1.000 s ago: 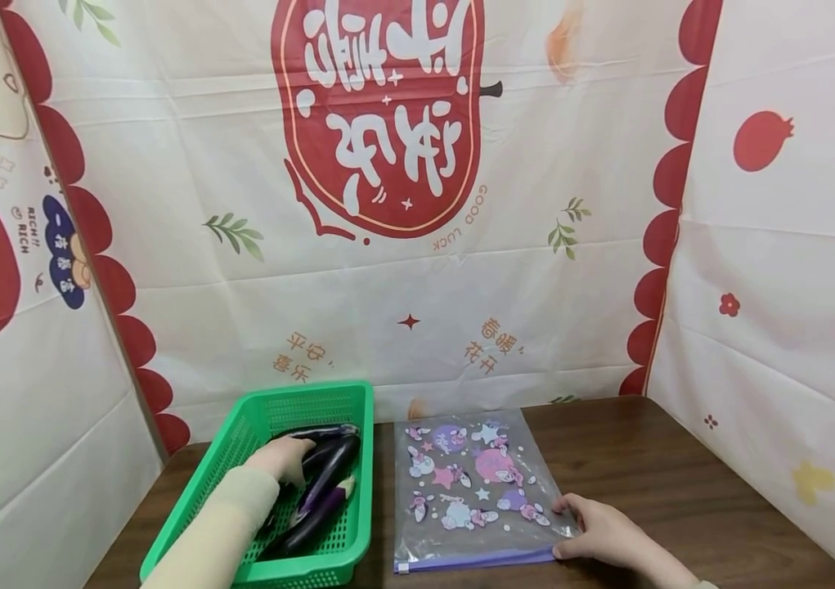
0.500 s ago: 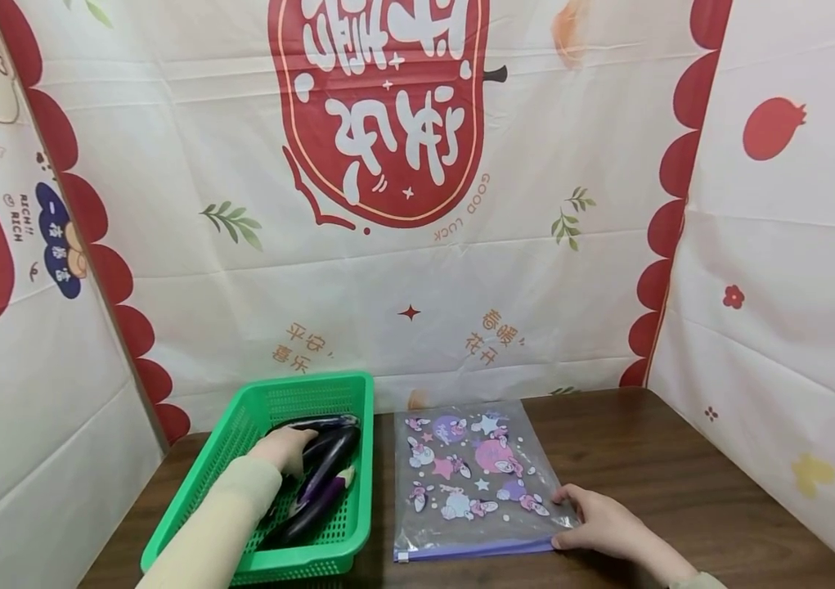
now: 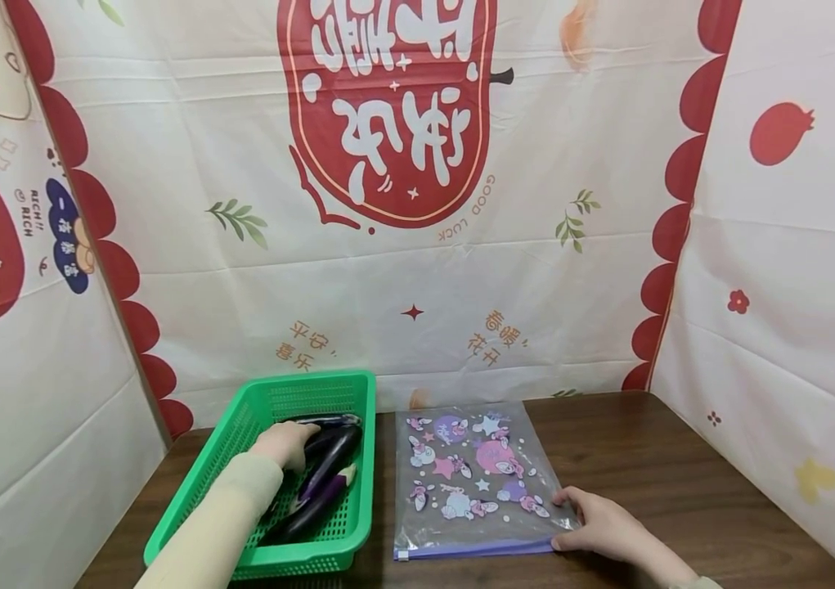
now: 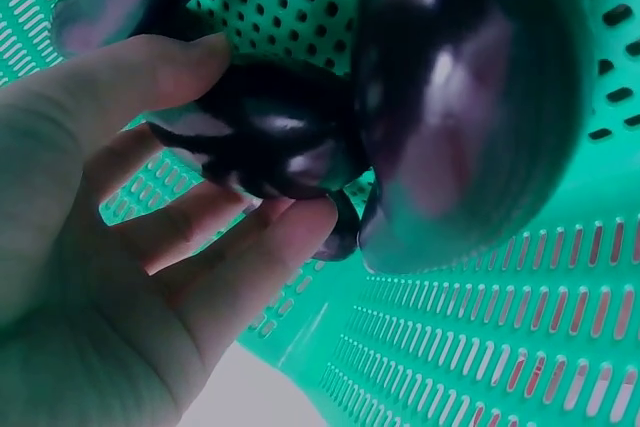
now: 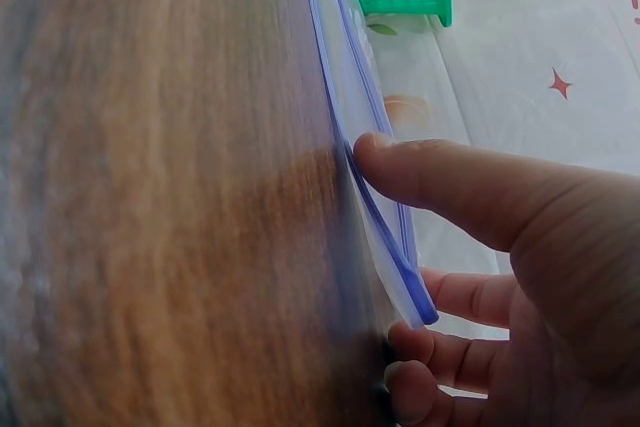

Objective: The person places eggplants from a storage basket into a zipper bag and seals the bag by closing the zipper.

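In the head view, my left hand [image 3: 280, 446] reaches into a green plastic basket [image 3: 369, 491] holding several dark purple eggplants. The left wrist view shows its thumb and curled fingers around one glossy eggplant [image 4: 285, 127]. Another, larger eggplant [image 4: 460, 97] lies right beside that one. My right hand [image 3: 601, 528] is at the near right corner of a clear zip bag [image 3: 446, 523] printed with pink and purple cartoons. Its thumb touches the purple zip strip [image 5: 318, 17], and the fingers hold the bag's corner from the other side. The bag lies flat.
Basket and bag stand side by side on a dark brown wooden table [image 3: 645, 458]. White printed cloth [image 3: 417, 343] hangs behind the table and along both sides. A small slider [image 3: 402, 555] sits at the left end of the zip strip.
The head view has shifted slightly. Both hands stay where they were, the left among the eggplants and the right at the bag's corner.
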{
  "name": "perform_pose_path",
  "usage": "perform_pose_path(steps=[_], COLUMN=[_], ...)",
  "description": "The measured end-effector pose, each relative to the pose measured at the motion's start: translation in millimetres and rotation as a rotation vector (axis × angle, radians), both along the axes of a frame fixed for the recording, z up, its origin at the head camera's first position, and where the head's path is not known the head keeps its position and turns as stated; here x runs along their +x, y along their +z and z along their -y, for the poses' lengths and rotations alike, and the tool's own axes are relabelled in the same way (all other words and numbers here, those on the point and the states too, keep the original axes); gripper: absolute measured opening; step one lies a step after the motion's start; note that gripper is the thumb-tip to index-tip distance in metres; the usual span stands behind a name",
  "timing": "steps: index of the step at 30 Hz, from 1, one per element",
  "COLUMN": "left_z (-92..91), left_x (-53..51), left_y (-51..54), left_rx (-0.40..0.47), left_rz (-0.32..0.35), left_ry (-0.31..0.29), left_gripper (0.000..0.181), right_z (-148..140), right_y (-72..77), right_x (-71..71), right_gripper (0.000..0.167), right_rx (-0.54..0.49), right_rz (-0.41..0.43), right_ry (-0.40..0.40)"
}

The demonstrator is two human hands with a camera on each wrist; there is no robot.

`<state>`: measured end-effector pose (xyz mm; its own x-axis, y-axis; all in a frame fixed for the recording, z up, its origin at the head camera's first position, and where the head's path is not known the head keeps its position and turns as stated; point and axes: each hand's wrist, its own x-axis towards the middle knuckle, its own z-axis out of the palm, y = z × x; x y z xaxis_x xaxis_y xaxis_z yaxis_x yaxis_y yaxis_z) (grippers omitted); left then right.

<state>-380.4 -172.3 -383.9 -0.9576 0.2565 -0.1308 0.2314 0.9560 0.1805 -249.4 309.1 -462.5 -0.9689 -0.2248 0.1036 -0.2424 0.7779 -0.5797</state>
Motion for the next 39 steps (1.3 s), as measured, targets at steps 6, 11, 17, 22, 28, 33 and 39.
perform_pose_path(steps=[6,11,17,22,28,33,39], left_z=[3.0,5.0,6.4,11.0,15.2,18.0,23.1], left_x=[4.4,7.7,11.8,11.8,12.0,14.6,16.5], left_y=[1.0,2.4,8.2,9.8,12.8,18.6,24.0], left_rx=[-0.027,-0.03,0.005,0.013,0.008,0.001,0.003], left_rz=[-0.017,-0.025,-0.045,-0.059,-0.063,-0.077,-0.091], left_ry=[-0.003,-0.002,-0.016,-0.015,0.001,-0.008,-0.022], left_gripper=[0.064,0.065,0.065,0.066,0.065,0.064,0.064], right_z=[1,2,2,2,1,1,1], right_y=[-3.6,-5.1,-2.6,0.6,0.6,1.3,0.3], right_x=[-0.2,1.0,2.1,1.2,0.6,1.8,3.1], right_gripper=[0.051,0.041,0.028,0.023,0.021,0.02,0.02], right_rx=[0.008,0.002,-0.03,-0.018,-0.001,0.004,0.011], right_rz=[0.007,-0.007,-0.037,-0.058,-0.056,-0.071,-0.09], right_ry=[-0.008,0.006,0.065,0.086,0.082,0.075,0.067])
